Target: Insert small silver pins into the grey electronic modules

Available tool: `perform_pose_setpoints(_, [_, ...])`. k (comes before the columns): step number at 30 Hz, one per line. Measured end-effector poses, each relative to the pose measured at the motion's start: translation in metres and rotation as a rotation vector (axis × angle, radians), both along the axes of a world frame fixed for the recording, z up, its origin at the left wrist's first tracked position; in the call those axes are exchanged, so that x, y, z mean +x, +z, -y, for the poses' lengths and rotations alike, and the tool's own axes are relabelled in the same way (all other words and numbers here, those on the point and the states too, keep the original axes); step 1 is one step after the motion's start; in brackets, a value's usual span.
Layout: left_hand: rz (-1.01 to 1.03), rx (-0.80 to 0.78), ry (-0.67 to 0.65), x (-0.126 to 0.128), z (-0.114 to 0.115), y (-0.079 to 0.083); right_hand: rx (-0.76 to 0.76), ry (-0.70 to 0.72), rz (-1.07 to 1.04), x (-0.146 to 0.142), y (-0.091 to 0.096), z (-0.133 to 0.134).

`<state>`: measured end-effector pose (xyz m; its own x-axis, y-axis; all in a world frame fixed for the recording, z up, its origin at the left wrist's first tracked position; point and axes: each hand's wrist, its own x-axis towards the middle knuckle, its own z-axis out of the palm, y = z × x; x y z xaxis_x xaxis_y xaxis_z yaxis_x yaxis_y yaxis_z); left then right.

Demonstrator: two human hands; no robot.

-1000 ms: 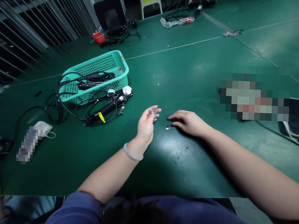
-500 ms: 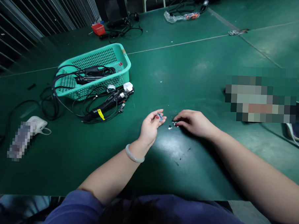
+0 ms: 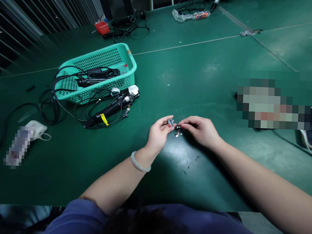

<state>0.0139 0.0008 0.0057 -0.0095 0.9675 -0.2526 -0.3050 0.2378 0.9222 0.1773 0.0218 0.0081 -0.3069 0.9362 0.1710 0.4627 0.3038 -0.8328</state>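
The right hand (image 3: 204, 131) has just come in from above the bits (image 3: 177, 135), and its fingertips now meet, or nearly meet, those of the left hand (image 3: 157, 136); half a second ago a clear gap parted them. More of the bits show on the table (image 3: 207, 181) now, so both hands seem to be busy at one spot rather than each at its own. The piece (image 3: 170, 122), small and blue-grey, is to the right of the basket (image 3: 128, 82) and nearer the person, pinched between the left thumb and fingers. The bits lie a little farther right of the basket than the piece. The left forearm, wearing a bangle (image 3: 141, 163), slants up and to the right; the right one reaches in toward the basket's side, knuckles bent. Right thumb and forefinger are drawn close together, but whether they grip anything I cannot tell.
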Motion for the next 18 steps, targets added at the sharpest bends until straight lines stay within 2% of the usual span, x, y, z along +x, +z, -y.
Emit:
perform_pose_setpoints(3, [-0.034, 0.012, -0.030, -0.0005, 0.0004, -0.0013, -0.047, -0.055, -0.058, -0.0045, 0.0020, 0.0030])
perform_pose_setpoints(9, [-0.030, 0.054, -0.117, -0.0022, 0.0011, -0.0055, -0.050, -0.140, -0.102, -0.0103, 0.0000, 0.0044])
perform_pose_setpoints(18, [-0.074, 0.054, -0.102, -0.0028, 0.0014, -0.0069, 0.050, -0.104, -0.055, -0.0109, -0.0007, 0.0075])
